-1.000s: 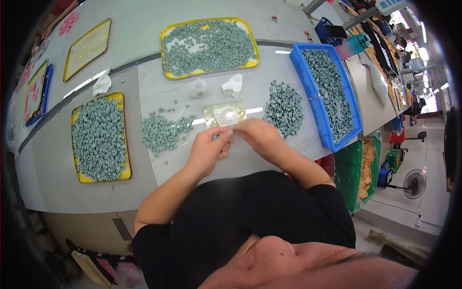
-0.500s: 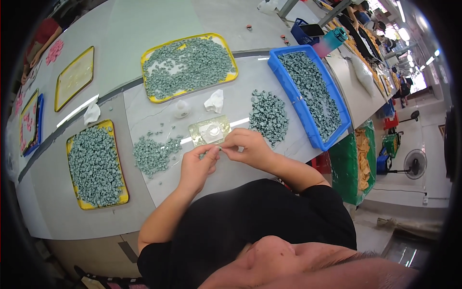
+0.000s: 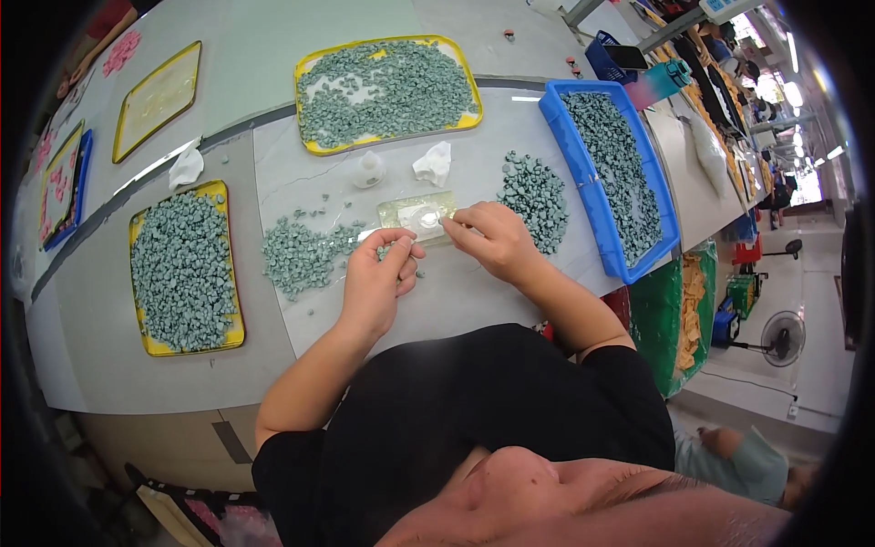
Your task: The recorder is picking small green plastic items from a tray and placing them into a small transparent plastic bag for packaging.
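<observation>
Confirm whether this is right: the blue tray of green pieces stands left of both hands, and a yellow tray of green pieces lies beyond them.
No, not left: the head view shows the blue tray of green pieces to the right of the left hand and right hand. A yellow tray of green pieces lies beyond them.

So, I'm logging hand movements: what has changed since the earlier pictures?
The right hand has parted from the left hand, moving forward to the translucent yellowish plate's right end. Anything held is unclear. A person in pale green has appeared lower right. The blue crate stayed put.
</observation>
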A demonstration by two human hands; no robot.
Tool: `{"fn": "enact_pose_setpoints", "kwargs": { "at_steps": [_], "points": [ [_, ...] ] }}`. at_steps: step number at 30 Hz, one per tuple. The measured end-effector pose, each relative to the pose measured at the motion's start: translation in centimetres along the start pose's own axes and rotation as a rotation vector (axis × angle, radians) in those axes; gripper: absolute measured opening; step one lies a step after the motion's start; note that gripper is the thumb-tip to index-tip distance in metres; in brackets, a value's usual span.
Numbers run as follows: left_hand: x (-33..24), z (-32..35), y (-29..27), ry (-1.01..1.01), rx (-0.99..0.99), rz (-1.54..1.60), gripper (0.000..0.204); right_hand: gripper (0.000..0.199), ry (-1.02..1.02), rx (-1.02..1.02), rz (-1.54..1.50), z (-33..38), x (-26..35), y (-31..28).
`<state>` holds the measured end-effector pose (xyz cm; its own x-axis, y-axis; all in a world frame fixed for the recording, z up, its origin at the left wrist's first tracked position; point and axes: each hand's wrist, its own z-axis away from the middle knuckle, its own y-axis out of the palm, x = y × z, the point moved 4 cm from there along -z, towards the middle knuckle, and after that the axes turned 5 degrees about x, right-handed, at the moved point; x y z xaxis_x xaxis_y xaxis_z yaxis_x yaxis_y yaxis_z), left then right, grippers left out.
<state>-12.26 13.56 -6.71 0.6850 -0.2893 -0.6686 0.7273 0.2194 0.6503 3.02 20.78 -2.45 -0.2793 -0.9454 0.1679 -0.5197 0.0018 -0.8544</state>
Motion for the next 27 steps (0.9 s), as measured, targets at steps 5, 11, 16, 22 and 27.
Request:
{"fn": "enact_pose_setpoints", "kwargs": {
  "at_steps": [5,11,16,22,27],
  "points": [
    [0.3,-0.3,-1.0,-0.048,0.023,0.061,0.016,0.030,-0.006,-0.017,0.029,-0.4,0.2,0.9],
    [0.7,-0.4,-1.9,-0.064,0.027,0.100,0.017,0.026,-0.042,0.015,0.065,-0.7,0.7,1.6],
    [0.4,-0.4,-1.9,-0.054,0.012,0.118,0.017,0.026,-0.057,0.025,0.054,-0.9,0.8,2.0],
    [0.9,-0.2,-2.2,-0.065,0.061,0.115,0.009,0.020,0.207,-0.108,-0.237,-0.5,0.2,2.3],
    [0.8,0.1,-2.2,-0.087,0.095,0.089,0.010,0.006,0.762,-0.089,-0.785,0.7,-1.2,3.9]
  ]
}}
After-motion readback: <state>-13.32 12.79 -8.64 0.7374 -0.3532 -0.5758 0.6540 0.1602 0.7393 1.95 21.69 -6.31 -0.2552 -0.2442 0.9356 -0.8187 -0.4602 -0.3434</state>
